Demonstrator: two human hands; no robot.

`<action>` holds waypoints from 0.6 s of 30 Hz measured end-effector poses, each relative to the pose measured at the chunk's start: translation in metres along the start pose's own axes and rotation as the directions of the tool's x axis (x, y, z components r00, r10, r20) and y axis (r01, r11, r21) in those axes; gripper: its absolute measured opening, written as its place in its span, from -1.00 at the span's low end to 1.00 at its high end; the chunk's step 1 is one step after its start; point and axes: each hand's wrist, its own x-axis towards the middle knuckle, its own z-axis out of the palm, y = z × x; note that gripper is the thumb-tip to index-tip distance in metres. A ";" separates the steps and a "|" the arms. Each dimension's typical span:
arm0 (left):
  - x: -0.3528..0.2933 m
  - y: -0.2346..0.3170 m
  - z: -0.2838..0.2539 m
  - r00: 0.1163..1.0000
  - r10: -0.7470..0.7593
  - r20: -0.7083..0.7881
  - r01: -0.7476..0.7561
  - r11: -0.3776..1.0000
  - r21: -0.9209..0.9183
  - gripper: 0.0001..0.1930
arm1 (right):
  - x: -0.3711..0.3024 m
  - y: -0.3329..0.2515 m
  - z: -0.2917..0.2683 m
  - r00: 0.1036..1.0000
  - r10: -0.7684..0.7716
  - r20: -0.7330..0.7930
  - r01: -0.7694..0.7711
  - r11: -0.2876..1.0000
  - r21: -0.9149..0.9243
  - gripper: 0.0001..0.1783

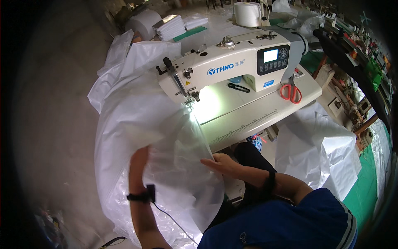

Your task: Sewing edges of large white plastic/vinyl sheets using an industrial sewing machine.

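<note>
A large translucent white plastic sheet (174,139) spreads from the sewing machine (248,54) down over my lap. One edge of it runs up under the lit needle area at the machine's head. With my right hand (225,165) I pinch that edge below the machine bed, thumb on top and the other fingers partly behind the sheet. My left hand (140,157) is over the sheet's left part, smeared by motion, so its fingers do not show clearly. A black strap with a small box and a cable (143,196) is round my left wrist.
Red-handled scissors (291,93) and a small black tool (239,87) lie on the machine bed. A white thread cone (247,14) and stacked white sheets (169,27) stand behind. More white sheeting (317,145) hangs at the right, near a cluttered rack (356,62).
</note>
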 end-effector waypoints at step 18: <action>-0.015 0.004 0.008 0.806 0.520 -0.284 -0.418 0.838 0.350 -0.69 | 0.006 0.028 -0.008 0.991 -0.131 -0.015 0.131 0.991 -0.017 -0.71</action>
